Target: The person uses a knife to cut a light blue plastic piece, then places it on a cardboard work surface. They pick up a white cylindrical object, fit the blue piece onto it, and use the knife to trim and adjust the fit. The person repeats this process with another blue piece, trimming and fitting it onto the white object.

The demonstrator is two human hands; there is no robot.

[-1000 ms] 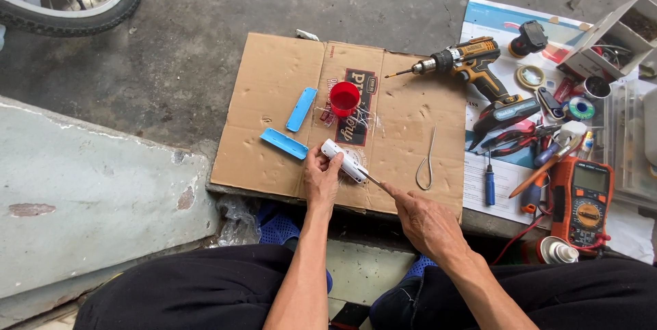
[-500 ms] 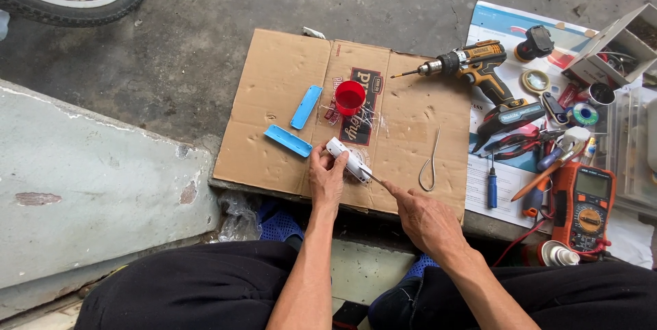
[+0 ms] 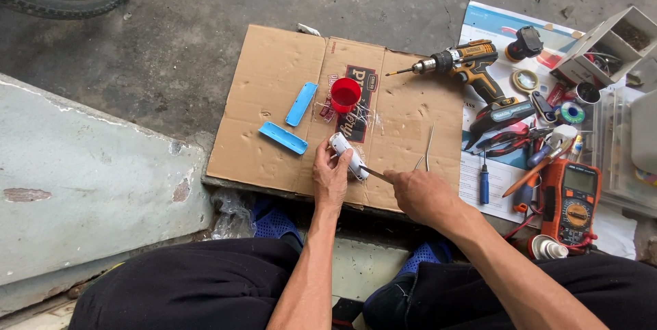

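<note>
White device (image 3: 344,153) in left hand (image 3: 330,174), thin tool (image 3: 373,173) in right hand (image 3: 423,193)

Flattened brown cardboard box (image 3: 274,97), dark printed label (image 3: 361,97); orange multimeter (image 3: 573,200), grey screen (image 3: 580,181).

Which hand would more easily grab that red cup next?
Probably the left hand: it grips the white device just below the red cup, while the right hand holds a thin tool farther away.
</note>
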